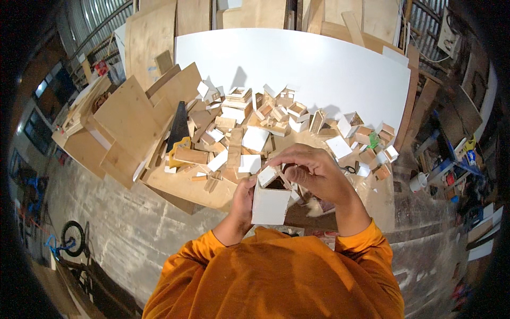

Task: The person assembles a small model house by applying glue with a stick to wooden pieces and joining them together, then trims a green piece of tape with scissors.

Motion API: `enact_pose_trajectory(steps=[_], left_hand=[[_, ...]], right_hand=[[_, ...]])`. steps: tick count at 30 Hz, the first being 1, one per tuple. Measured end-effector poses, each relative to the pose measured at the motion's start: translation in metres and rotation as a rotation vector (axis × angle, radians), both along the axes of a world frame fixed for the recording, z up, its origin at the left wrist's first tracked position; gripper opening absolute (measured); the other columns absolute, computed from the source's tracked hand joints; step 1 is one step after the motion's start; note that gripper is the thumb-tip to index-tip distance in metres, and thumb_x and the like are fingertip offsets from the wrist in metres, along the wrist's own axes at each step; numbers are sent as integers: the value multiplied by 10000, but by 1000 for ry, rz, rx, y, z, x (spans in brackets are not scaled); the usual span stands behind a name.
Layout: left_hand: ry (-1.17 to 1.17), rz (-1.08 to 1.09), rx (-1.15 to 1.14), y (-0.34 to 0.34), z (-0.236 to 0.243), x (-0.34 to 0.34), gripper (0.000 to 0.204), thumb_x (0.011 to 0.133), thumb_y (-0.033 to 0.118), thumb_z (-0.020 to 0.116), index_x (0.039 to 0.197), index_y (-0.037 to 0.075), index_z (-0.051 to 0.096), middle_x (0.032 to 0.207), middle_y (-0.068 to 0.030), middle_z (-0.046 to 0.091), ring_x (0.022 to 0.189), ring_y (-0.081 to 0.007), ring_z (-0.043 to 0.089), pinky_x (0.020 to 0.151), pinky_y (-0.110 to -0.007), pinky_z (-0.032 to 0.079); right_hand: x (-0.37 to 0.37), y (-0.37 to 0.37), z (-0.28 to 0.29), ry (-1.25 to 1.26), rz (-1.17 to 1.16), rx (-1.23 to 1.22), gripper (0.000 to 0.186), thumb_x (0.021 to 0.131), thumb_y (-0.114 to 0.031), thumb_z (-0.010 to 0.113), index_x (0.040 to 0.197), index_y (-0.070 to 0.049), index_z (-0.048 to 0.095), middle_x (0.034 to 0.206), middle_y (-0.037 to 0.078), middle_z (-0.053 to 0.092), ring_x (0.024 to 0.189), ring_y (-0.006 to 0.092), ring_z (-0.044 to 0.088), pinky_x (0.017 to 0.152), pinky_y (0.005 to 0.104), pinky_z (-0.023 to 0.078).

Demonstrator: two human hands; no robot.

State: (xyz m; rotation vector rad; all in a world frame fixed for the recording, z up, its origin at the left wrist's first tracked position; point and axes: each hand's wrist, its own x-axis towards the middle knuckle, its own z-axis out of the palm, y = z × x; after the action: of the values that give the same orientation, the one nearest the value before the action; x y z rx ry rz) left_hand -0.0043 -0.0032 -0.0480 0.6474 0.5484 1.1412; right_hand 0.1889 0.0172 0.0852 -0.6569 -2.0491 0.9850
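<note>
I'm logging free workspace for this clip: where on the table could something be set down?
On the wooden table, a bare strip runs along the front-left edge, between the handsaw and the left hand. A smaller patch lies at the front-right corner, right of the right hand. The middle is crowded with small wooden boxes and offcuts.

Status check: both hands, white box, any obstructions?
Left hand holding white box by its left side. Right hand at its partly open top. Wood pieces crowding table beyond.
</note>
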Motion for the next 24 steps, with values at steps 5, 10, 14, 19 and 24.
enact_pose_trajectory(steps=[5, 10, 14, 19, 24], left_hand=[[-48, 14, -49, -1, 16, 12, 650, 826, 573, 361, 1078, 16, 582, 867, -144, 610, 697, -275, 570, 590, -384, 464], [-6, -21, 34, -3, 20, 11, 653, 813, 572, 377, 1093, 18, 580, 898, -144, 618, 726, -284, 588, 608, -399, 481], [-82, -17, -20, -1, 13, 11, 667, 806, 559, 391, 1149, 14, 564, 929, -143, 623, 760, -290, 600, 624, -396, 492], [-68, -49, 37, -6, 21, 11, 682, 798, 553, 412, 1189, 10, 547, 1003, -157, 618, 827, -286, 609, 677, -377, 500], [-28, -94, 202, -6, 31, 8, 739, 796, 520, 443, 1315, -6, 453, 1103, -170, 591, 955, -268, 597, 821, -360, 476]], right_hand=[[-2, -1, 2, 35, -34, 141, 260, 873, -202, 700, 1063, -25, 706, 989, 100, 682, 835, 188, 647, 682, 286, 513], [-1, -7, 6, 15, -56, 156, 270, 855, -191, 719, 1064, -21, 706, 967, 104, 682, 836, 194, 653, 683, 289, 518], [0, -9, 4, 8, -53, 156, 277, 845, -185, 731, 1070, -26, 707, 966, 104, 681, 833, 191, 653, 696, 294, 523], [2, -8, 1, 32, -6, 172, 276, 838, -167, 733, 1076, -30, 706, 1003, 114, 684, 862, 188, 653, 704, 293, 524], [3, -12, 4, 74, 64, 162, 316, 803, -154, 754, 1090, -31, 703, 1034, 129, 686, 912, 227, 661, 751, 325, 521]])
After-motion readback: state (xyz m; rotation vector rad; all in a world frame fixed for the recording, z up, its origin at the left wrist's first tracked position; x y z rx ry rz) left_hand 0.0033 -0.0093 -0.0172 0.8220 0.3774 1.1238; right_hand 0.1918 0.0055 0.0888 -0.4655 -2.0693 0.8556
